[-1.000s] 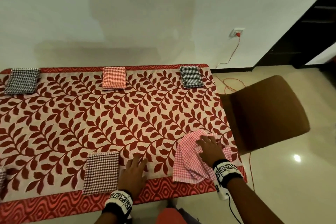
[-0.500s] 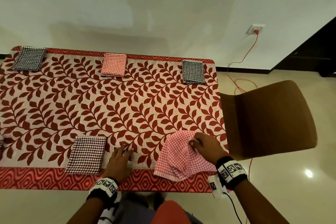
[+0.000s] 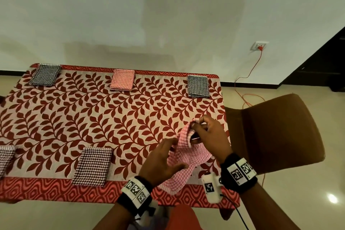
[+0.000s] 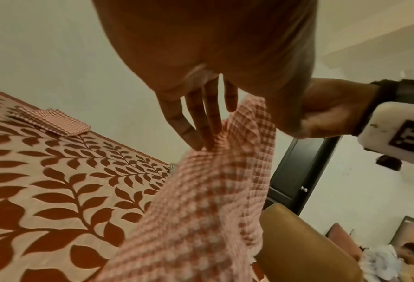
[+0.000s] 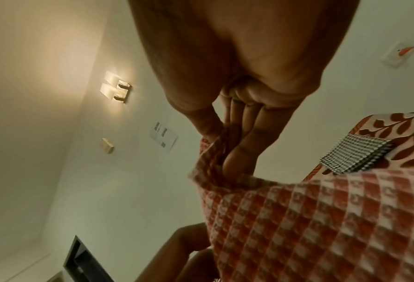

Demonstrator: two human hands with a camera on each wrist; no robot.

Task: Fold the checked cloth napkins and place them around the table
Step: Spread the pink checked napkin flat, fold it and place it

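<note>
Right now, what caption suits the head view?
Right hand pinches a pink checked cloth napkin above the leaf-patterned tablecloth; open left hand reaches in.

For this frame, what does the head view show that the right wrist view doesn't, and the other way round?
Head view only: the whole tablecloth, the folded red napkin at the far edge, the folded dark napkin at the near edge, and the left hand, fingers straight against the cloth.

Right wrist view only: a lit wall lamp, and the right hand's fingers pinching a corner close up.

Both: the right hand, the lifted red checked napkin, the far-right dark napkin, the brown chair.
</note>
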